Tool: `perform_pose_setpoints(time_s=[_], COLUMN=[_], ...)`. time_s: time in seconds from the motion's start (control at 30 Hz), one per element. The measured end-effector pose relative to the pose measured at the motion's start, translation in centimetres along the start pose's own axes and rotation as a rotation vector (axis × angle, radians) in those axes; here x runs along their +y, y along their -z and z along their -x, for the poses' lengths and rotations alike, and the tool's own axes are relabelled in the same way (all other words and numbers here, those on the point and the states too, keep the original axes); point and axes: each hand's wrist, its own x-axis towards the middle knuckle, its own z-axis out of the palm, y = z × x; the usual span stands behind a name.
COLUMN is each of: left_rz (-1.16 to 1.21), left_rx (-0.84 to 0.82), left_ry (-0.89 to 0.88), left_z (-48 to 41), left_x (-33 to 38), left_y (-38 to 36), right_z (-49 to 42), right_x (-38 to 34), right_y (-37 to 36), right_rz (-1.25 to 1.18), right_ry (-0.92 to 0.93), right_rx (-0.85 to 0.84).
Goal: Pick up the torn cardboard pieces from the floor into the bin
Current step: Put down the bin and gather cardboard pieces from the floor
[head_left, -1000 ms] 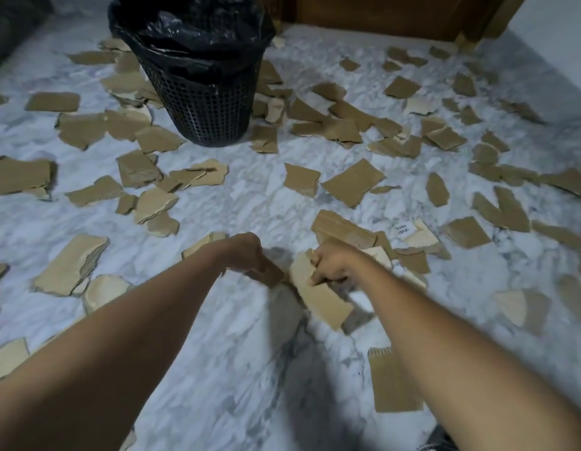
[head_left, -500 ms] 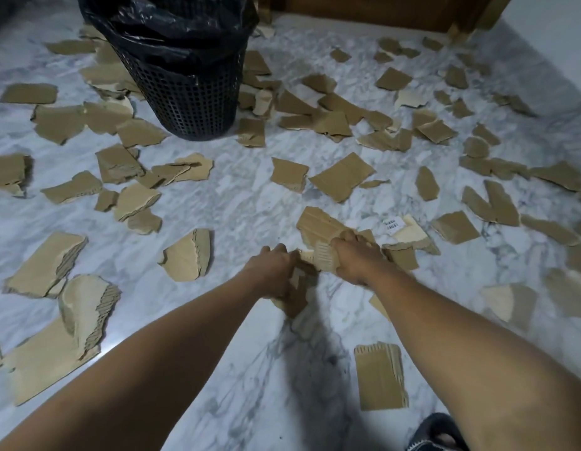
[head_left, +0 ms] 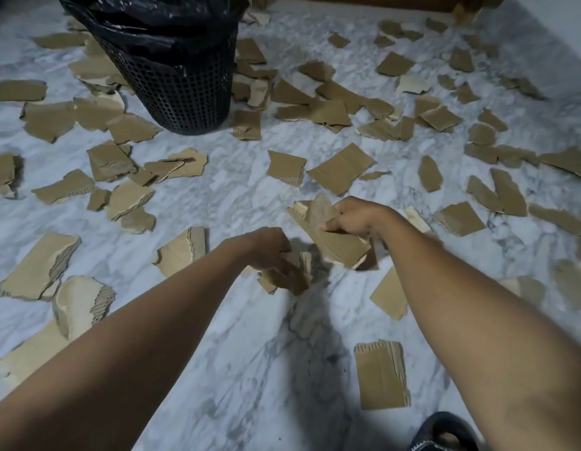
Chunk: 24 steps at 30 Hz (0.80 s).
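Torn brown cardboard pieces lie scattered over the white marble floor (head_left: 217, 369). My left hand (head_left: 266, 252) grips a small bundle of cardboard scraps (head_left: 290, 276) just above the floor. My right hand (head_left: 357, 219) pinches a larger torn cardboard piece (head_left: 331, 237), lifted and tilted. The black mesh bin (head_left: 181, 83) with a black plastic liner stands at the far left of centre, well beyond both hands.
Loose pieces lie close by: one by my left forearm (head_left: 181, 250), one under my right forearm (head_left: 388, 292), one near my foot (head_left: 380, 374). A dark shoe (head_left: 442, 432) shows at the bottom. Wooden furniture (head_left: 413, 3) borders the far side.
The view has shifted closer to the floor. My right hand has lifted a larger piece off the floor, and my left hand has gathered scraps and drawn slightly apart from the right.
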Motion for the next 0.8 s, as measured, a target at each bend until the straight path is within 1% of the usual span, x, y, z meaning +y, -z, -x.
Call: perform_pose_setpoints(time_s=[0.07,0.13,0.27,0.37,0.47,0.5,0.6,0.63,0.67,0.73,0.8], left_rz=[-0.078,-0.131,-0.08,-0.041,0.047,0.077,0.153,0.16,0.169,0.215,0.271], left_rx=[0.007,-0.001,0.033,0.032,0.047,0.041,0.005,-0.006,-0.011,-0.011,-0.002], left_ry=[0.009,0.009,0.047,0.09,0.123,0.134,0.165,0.166,0.164,0.159,0.152], left_z=[-0.6,-1.3,-1.5,-1.0,-0.8,-0.7,-0.5,-0.4,-0.4,-0.4,-0.5], left_x=[0.7,0.8,0.5,0.6,0.3,0.2,-0.1,-0.2,-0.2,-0.6,-0.8], left_y=[-0.1,-1.0,-2.8,-3.2,-3.3,-3.3,-3.2,-3.2,-3.3,-3.5,-3.7], right_z=[-0.2,-0.5,-1.3,-1.5,-1.5,-1.6,-2.1,-1.9,-2.1,-2.1,-1.7], right_x=[0.2,0.5,1.2,1.6,1.6,1.6,2.5,2.8,3.4,4.3,4.6], right_y=[0.4,0.4,-0.3,-0.6,-0.4,-0.4,-0.7,-0.8,-1.0,-1.6,-2.4], right_rz=[-0.187,-0.257,-0.359,-0.444,-0.552,-0.549,-0.447,-0.369,-0.266,-0.014,0.184], right_ry=[-0.052,-0.097,-0.139,-0.139,-0.146,-0.161,-0.205,-0.229,-0.259,-0.338,-0.362], right_rx=[-0.052,-0.109,-0.148,-0.105,-0.018,0.022,0.159,0.181,0.188,0.146,0.145])
